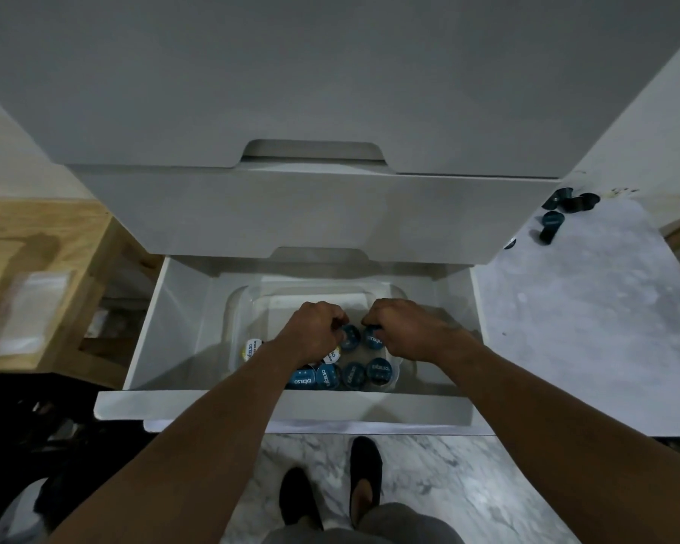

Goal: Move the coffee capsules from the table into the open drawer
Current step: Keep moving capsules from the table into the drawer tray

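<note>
The white drawer [165, 327] is pulled open below me, with a clear plastic tub [248, 304] inside it. Several blue-lidded coffee capsules [377, 373] stand in rows at the tub's near end, and one yellow-and-white capsule [251, 347] sits at the left. Both hands reach down into the tub. My left hand [315, 329] has its fingers curled over a blue capsule [350, 337]. Beside it, my right hand [403, 329] pinches another blue capsule [373, 339]. Several dark capsules [566, 210] lie on the marble surface at the right.
Two shut white drawer fronts [291, 214] rise above the open one. A wooden shelf unit [56, 268] stands at the left. The marble surface [585, 308] runs along the right. My feet in dark shoes [364, 477] stand on the marble floor below the drawer.
</note>
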Demonstrator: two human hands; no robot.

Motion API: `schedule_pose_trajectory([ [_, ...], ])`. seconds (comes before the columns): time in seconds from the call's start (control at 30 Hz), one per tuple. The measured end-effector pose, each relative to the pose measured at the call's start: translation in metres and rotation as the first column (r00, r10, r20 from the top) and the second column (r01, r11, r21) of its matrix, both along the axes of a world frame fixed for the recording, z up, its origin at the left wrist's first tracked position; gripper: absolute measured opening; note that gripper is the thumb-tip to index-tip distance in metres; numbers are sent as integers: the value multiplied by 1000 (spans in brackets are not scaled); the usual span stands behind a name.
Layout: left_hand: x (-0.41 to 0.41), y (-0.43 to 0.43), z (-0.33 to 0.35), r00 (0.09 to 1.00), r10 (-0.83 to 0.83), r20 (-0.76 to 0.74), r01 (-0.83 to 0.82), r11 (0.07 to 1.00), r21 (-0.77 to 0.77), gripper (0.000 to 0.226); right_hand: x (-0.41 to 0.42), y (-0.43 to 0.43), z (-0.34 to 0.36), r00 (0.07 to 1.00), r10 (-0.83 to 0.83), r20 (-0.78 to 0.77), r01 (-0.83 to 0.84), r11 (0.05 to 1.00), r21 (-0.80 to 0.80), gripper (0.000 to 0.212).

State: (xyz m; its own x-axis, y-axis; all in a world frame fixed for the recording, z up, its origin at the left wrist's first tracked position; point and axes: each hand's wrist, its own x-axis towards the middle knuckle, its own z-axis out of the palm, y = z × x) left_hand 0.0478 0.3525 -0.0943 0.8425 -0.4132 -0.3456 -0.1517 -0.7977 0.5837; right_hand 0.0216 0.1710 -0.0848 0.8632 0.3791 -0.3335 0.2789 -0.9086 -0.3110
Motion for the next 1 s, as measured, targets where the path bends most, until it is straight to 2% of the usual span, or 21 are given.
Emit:
schedule_pose_trajectory([
  [0.23,4,-2,4,995,-77,-58,78,997,21,28,3,3,7,999,21,-34,-22,999,-46,15],
  [0.43,5,-3,6,987,-139,-84,144,988,62,26,1,3,12,998,42,-41,-45,997,-66,23],
  [0.67,3,-4,9,987,-135,-93,142,987,79,28,-1,2,12,999,45,-31,-46,998,-50,20],
  [0.87,1,-3,14,998,-62,-4,62,994,93,34,-3,0,17,1000,-21,5,21,1000,18,32],
  [1.0,-2,2,22,990,4,143,-25,989,149,34,-6,1,21,989,-92,115,88,995,38,33],
])
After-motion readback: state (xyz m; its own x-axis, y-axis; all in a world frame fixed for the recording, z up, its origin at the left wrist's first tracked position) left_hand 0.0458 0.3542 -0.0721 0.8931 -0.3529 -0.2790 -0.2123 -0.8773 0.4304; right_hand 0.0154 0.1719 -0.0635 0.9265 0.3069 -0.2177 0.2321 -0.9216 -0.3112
